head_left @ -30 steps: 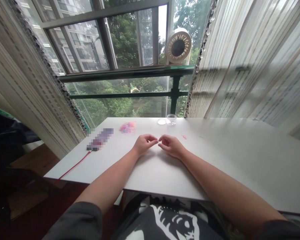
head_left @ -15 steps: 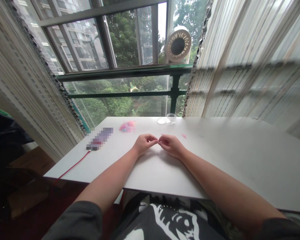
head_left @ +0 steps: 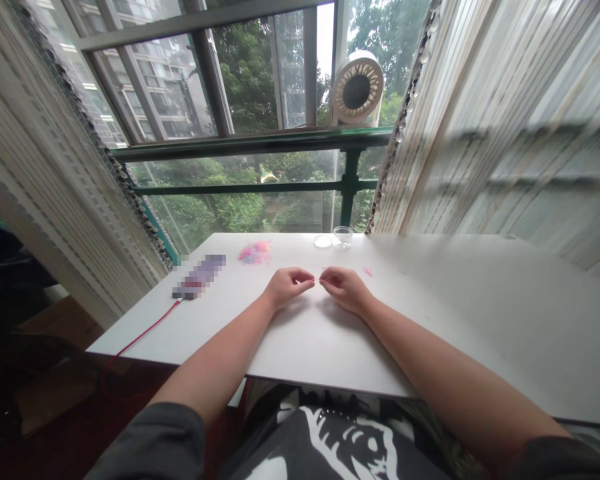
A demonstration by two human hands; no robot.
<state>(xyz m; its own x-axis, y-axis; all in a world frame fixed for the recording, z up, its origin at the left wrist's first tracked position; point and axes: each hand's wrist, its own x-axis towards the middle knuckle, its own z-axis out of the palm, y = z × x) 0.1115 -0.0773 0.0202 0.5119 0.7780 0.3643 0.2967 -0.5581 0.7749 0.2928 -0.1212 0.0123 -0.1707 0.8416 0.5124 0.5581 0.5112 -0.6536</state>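
Observation:
My left hand [head_left: 291,287] is pinched, its thumb and index fingertips pressed together above the white table. Facing it across a narrow gap, my right hand [head_left: 343,287] is pinched the same way. Whatever lies between the fingertips is too small to make out. A small pink piece [head_left: 369,271] lies just beyond my right hand. Farther off to the left is a loose pile of small pink, orange and bluish bits [head_left: 255,253]. A clear round tub [head_left: 343,239] stands at the table's far edge, with a flat round lid [head_left: 323,242] beside it.
A blurred-out phone-like object [head_left: 200,277] with a red cable [head_left: 147,330] lies on the left of the white table [head_left: 300,360]. Behind the table, a round white fan [head_left: 357,90] stands by the green railing [head_left: 250,141]. Curtains [head_left: 460,133] hang on both sides.
My fingertips were touching or nearly so; now they have moved slightly apart, leaving a small gap. Both hands keep their pinch. The things on the table have not moved.

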